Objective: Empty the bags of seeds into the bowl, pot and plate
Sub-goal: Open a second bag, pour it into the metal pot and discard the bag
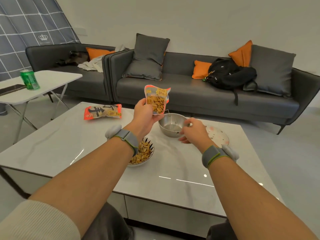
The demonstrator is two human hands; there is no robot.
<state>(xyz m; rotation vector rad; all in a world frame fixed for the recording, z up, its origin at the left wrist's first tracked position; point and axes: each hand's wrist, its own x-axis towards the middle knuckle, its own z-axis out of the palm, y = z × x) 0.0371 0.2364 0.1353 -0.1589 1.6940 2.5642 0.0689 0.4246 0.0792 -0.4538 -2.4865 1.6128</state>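
Head view: the left hand (144, 110) holds an opened seed bag (157, 101) upright above the far-left rim of the steel pot (171, 125), fingers closed around the bag's lower left edge, mouth up, long axis near vertical. The pot looks empty and sits directly below and slightly right of the bag. The right hand (194, 130) is at the pot's near-right rim, fingers loosely curled and touching or almost touching it; a firm grip cannot be confirmed. The bowl (143, 153) nearer the person already holds seeds, partly hidden by the left wrist. The plate (220, 137) lies right of the pot, bare. A second bag (103, 112) lies flat on the counter (69, 144), far left, seemingly unopened. Likely next: tip the held bag rightward over the pot.
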